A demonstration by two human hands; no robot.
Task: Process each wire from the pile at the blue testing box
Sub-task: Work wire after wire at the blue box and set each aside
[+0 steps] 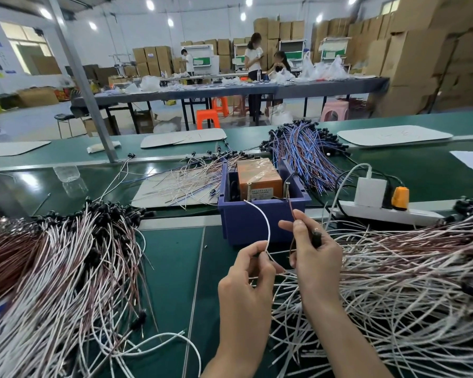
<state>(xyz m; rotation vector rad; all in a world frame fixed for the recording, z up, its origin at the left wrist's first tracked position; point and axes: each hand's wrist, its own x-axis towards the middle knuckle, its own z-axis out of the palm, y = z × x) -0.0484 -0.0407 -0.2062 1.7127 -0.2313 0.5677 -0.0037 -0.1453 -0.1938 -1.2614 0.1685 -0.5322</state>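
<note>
Room: warehouse hall; stacked cardboard boxes (410, 64) far right, three people (253, 58) by a long far table.
Tabletop (170, 257): green, glossy.
Blue testing box (257, 222): one, centre, just beyond the hands; two upright screws (248, 190) inside.
Wire piles: four, at near left (66, 263), near right (393, 268), far right (303, 154) and centre-left (186, 181).
Left hand (246, 279): fingers pinch a white wire (265, 222) arcing up to the left screw.
Right hand (314, 252): fingers pinch a brown wire (292, 211) reaching the right screw.
Power strip (393, 214): one, right of the box.
</note>
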